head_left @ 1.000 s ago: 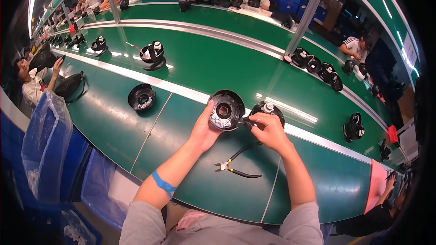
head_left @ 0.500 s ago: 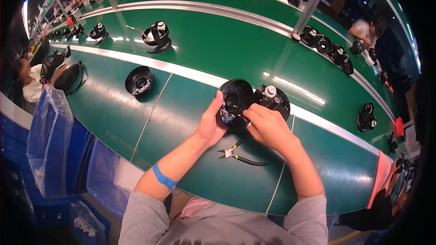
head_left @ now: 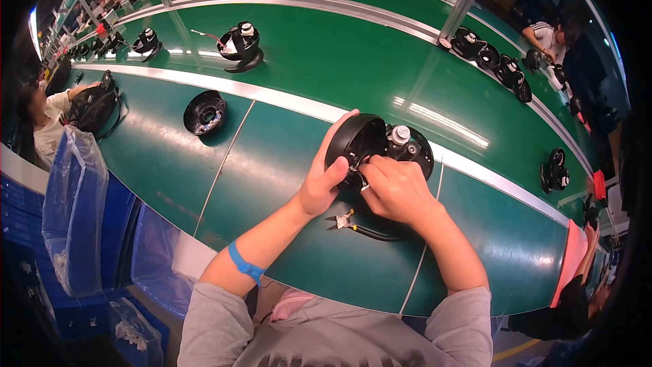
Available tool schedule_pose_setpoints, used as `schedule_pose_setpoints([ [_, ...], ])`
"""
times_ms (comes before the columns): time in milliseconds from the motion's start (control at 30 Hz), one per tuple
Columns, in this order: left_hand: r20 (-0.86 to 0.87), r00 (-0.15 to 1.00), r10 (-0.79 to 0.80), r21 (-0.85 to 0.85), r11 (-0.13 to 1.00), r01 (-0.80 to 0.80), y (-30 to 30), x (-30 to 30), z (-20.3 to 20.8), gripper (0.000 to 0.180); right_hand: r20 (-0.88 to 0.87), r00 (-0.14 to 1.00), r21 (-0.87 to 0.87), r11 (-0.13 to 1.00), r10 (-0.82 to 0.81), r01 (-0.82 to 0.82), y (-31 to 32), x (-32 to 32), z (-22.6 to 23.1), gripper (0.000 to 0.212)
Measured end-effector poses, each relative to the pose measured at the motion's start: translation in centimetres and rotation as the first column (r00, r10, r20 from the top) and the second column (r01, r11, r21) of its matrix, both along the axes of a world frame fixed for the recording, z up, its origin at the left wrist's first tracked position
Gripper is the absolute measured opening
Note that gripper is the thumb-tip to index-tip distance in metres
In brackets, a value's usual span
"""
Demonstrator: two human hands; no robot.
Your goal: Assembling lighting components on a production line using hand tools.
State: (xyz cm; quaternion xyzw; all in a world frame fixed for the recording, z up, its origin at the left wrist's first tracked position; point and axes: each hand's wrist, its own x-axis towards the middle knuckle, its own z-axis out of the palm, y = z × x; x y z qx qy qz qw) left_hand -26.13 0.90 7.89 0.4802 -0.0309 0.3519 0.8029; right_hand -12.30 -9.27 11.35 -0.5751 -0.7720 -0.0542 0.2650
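My left hand [head_left: 324, 178] grips a round black plastic housing [head_left: 358, 140], tilted up on its edge above the green bench. My right hand [head_left: 394, 187] pinches a small part or wire at the housing's inner rim. Right behind it lies a black round motor unit [head_left: 411, 146] with a white cap on top. Black-handled cutting pliers [head_left: 353, 223] lie on the bench just below my hands, untouched. A blue band sits on my left forearm.
Another black round housing [head_left: 205, 112] lies to the left on the green bench [head_left: 272, 163]. A motor assembly [head_left: 241, 42] with wires rides the green conveyor behind. More black units [head_left: 492, 58] line the far right. Blue bins with plastic bags [head_left: 75, 211] stand at my left. Other people work nearby.
I have tipped the housing up toward me and brought it closer. My right hand has moved from the motor unit onto the housing's rim.
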Motion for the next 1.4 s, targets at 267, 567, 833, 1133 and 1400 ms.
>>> schedule_pose_setpoints([
  [267,-0.101,0.983,0.154,0.337,0.935,-0.112,-0.7,-0.5,0.5,0.105,0.099,0.995,0.003,1.0,0.016,-0.016,-0.3,-0.5,0.3,0.02],
  [567,-0.062,0.994,0.09,0.225,0.972,-0.074,-1.1,-0.8,0.4,0.096,0.033,0.999,-0.023,0.999,0.037,-0.036,-0.3,-0.8,0.5,0.018],
  [833,0.013,0.996,0.093,0.079,0.992,-0.094,-0.6,-0.5,0.1,0.088,-0.163,0.986,-0.038,0.998,0.042,-0.049,-0.1,-0.7,0.6,0.027],
  [1133,-0.032,0.999,0.017,-0.32,0.947,-0.026,0.4,-0.5,-0.9,0.066,-0.54,0.84,0.008,0.999,0.046,-0.05,-0.2,-1.0,0.0,0.037],
  [1400,-0.056,0.997,0.053,-0.134,0.989,-0.06,-0.3,0.1,-0.8,0.069,-0.394,0.919,0.083,0.996,0.006,0.029,-0.1,-1.5,-0.5,0.031],
])
